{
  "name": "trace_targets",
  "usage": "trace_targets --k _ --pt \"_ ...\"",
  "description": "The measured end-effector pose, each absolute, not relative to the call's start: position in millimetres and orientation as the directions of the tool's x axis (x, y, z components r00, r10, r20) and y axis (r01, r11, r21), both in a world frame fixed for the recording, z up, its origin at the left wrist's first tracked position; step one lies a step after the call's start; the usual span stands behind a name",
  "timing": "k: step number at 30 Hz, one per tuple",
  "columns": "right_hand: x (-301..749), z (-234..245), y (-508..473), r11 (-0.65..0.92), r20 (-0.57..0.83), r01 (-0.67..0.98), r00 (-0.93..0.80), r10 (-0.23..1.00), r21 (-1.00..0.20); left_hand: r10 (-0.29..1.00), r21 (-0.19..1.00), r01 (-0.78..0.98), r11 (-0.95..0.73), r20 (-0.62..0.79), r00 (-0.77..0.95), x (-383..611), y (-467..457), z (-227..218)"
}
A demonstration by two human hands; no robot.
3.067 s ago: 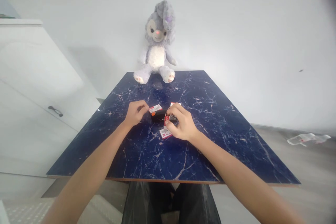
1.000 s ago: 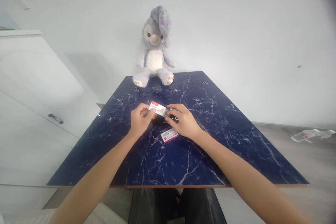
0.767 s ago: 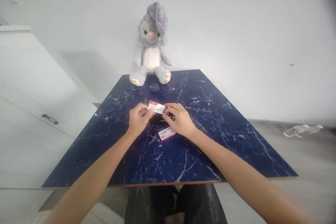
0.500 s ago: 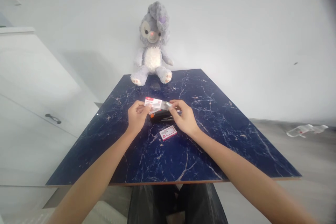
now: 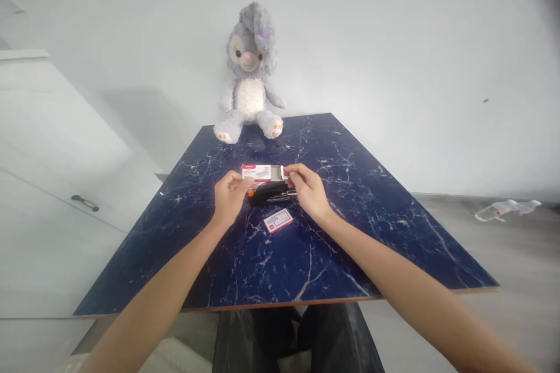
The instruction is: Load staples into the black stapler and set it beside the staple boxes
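My left hand (image 5: 230, 195) pinches the left end of a small red-and-white staple box (image 5: 258, 172), held just above the table. My right hand (image 5: 308, 189) pinches the box's inner tray at its right end, and the tray is slid partly out. Right below the box a black stapler (image 5: 269, 193) with an orange part lies on the dark blue marble table (image 5: 306, 256). A second small red-and-white box (image 5: 278, 220) lies flat on the table just in front of the stapler, near my right wrist.
A grey plush rabbit (image 5: 248, 78) sits at the table's far edge against the white wall. A white cabinet with a dark handle (image 5: 85, 203) stands at the left. A crumpled clear plastic bottle (image 5: 505, 209) lies on the floor at the right.
My right hand left the things on the table and took the box's right end. Both hands raised the box a little, and its tray has slid out to the right.
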State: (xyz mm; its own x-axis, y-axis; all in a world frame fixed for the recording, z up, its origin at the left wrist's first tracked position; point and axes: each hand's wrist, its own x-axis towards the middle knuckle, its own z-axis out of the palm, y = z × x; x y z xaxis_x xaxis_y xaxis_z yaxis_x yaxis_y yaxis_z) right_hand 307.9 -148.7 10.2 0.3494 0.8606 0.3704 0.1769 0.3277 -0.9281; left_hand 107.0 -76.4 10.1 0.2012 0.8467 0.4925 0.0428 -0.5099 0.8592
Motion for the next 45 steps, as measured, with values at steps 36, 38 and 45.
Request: trace_targets --k 36,38,45 --pt "297.2 19.1 -165.4 0.392 0.511 0.460 0.166 0.843 -0.796 0.719 0.647 0.315 -0.694 0.609 0.334 110.3 -91.8 1.7" --pt "290.7 18.1 -169.0 0.405 0.512 0.445 0.151 0.846 -0.799 0.728 0.639 0.351 -0.685 0.621 0.290 109.4 -91.9 0.4" --pt "277.5 16.5 -176.6 0.448 0.533 0.455 0.072 0.843 -0.770 0.748 0.622 0.446 -0.643 0.634 0.194 106.5 -90.3 4.2"
